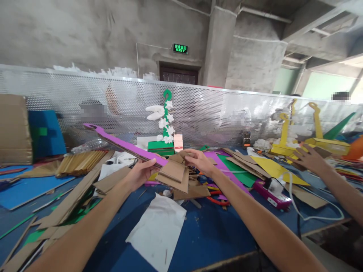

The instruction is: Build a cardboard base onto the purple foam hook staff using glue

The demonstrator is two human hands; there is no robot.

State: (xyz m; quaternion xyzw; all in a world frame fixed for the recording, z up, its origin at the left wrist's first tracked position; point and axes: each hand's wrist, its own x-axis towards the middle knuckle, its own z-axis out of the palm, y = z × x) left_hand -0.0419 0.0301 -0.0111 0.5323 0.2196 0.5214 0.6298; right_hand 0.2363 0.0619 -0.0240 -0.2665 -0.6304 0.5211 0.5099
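My left hand (141, 173) is closed around the lower part of a long purple cardboard strip (124, 145), which tilts up to the left and ends in a rounded hook shape. Layered brown cardboard pieces (172, 172) sit at the strip's lower right end; how they are joined to it is hidden. The fingers of my right hand (200, 160) pinch the upper right edge of this brown cardboard. Below it on the blue table (210, 234) lies a white sheet of paper (160, 230).
Behind stands a green hooked stand (160, 146) with white flower shapes, before a perforated metal screen (198, 113). Cardboard scraps (65, 200) cover the left. A purple power strip (272, 194) with a white cable lies right, near another person's hand (309, 160) and yellow cardboard stands (283, 139).
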